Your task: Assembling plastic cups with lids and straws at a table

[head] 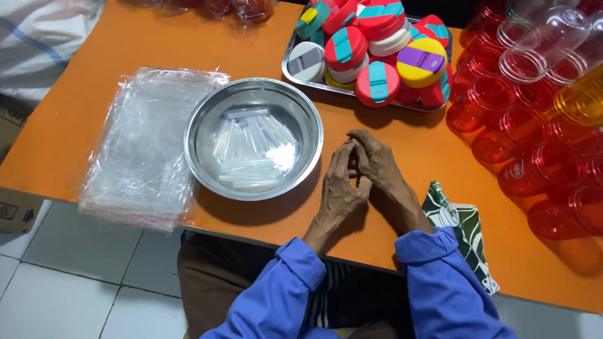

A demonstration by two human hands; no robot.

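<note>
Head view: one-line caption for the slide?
Left hand and right hand clasped on orange table between steel bowl of clear straws and red bottles.

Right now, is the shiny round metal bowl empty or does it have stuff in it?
Not empty. The shiny round metal bowl holds a loose pile of clear plastic straws across its bottom, well below the rim.

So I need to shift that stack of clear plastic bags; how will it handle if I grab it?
The bags look thin and wrinkled, so probably floppy and light. Their glossy film suggests the layers may slide apart.
</note>
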